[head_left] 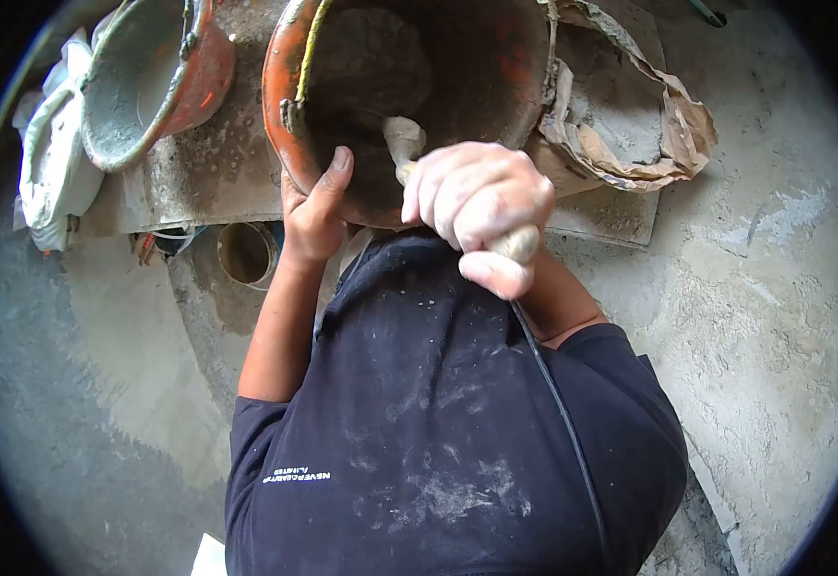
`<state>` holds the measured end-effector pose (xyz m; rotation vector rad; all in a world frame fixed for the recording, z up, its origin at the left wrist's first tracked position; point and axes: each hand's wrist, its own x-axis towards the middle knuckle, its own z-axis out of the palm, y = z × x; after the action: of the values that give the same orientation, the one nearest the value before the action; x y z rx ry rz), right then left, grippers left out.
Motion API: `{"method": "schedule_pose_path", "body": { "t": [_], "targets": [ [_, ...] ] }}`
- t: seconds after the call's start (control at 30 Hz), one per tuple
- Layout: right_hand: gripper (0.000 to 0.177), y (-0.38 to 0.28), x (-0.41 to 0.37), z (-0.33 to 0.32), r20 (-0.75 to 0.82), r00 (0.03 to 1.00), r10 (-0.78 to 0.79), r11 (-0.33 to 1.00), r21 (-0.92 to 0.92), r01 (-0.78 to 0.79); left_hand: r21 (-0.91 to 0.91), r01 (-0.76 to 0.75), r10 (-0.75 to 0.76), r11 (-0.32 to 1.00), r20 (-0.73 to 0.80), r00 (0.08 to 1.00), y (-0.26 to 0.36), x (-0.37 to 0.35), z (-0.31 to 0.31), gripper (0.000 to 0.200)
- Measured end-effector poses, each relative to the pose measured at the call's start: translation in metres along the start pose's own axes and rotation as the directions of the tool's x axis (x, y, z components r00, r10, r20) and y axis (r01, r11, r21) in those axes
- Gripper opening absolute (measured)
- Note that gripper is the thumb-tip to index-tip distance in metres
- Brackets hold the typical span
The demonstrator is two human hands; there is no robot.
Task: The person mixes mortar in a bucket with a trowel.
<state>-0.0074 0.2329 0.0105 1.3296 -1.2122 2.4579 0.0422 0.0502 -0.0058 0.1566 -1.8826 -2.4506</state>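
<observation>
A large orange bucket (287,125), tilted with its mouth toward me, has dried grey material on its inner wall and a yellowish handle. My left hand (318,211) grips its near rim, thumb up along the outside and the fingers hidden behind the rim. Above the bucket's near edge my right hand (481,206), dusted pale, is wrapped round the handle of a tool (404,140). The tool's knobbed, mortar-coated end reaches into the bucket; what lies beyond it is dark and hard to make out.
At the upper left is a second bucket (210,82), beside a white sack (54,178). An opened paper bag (683,144) holds grey powder at the upper right. A round container (246,253) stands below the board's edge (198,206). A black cable hangs over the dark shirt.
</observation>
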Motion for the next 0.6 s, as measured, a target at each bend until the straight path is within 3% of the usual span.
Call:
{"method": "schedule_pose_path", "body": {
  "t": [0.07,0.1,0.13,0.2,0.27,0.33,0.47,0.53,0.6],
  "targets": [
    [0.016,0.014,-0.009,-0.01,-0.094,0.992,0.085,0.995,-0.052,-0.09,0.049,0.024,-0.024,0.999,-0.001,1.0,-0.002,0.001,-0.003,0.06],
    [0.011,0.023,-0.015,-0.021,-0.132,0.98,0.146,0.987,-0.047,-0.154,0.081,-0.04,0.042,0.996,-0.025,0.999,-0.002,0.002,0.0,0.062],
    [0.01,0.034,-0.018,-0.029,-0.236,0.969,0.072,0.992,-0.083,-0.094,0.115,-0.105,0.112,0.988,-0.05,0.993,-0.001,0.003,0.002,0.064],
    [0.008,0.038,-0.018,-0.05,-0.402,0.912,0.086,0.996,0.071,-0.063,0.077,-0.12,0.125,0.99,-0.063,0.99,-0.002,0.009,-0.002,0.065],
    [0.009,0.035,-0.003,-0.063,-0.258,0.964,-0.068,0.983,-0.18,0.021,0.038,-0.115,0.117,0.993,-0.08,0.99,0.0,0.005,-0.003,0.067],
    [0.008,0.026,0.019,-0.075,-0.07,0.99,-0.123,0.948,-0.305,0.096,0.061,-0.063,0.067,0.996,-0.054,0.996,0.007,0.005,0.002,0.067],
    [0.009,0.029,0.029,-0.082,-0.101,0.992,-0.069,0.955,-0.294,0.036,0.029,-0.019,0.018,0.999,0.017,1.0,0.007,0.004,0.006,0.068],
    [0.011,0.032,0.015,-0.076,0.003,1.0,0.014,0.935,-0.355,-0.012,-0.003,-0.022,0.022,1.0,0.021,1.0,0.007,0.003,0.01,0.066],
    [0.015,0.03,-0.009,-0.054,0.006,0.995,0.095,0.926,-0.368,-0.086,-0.028,-0.05,0.051,0.998,0.021,0.998,0.006,0.01,0.009,0.064]
  ]
}}
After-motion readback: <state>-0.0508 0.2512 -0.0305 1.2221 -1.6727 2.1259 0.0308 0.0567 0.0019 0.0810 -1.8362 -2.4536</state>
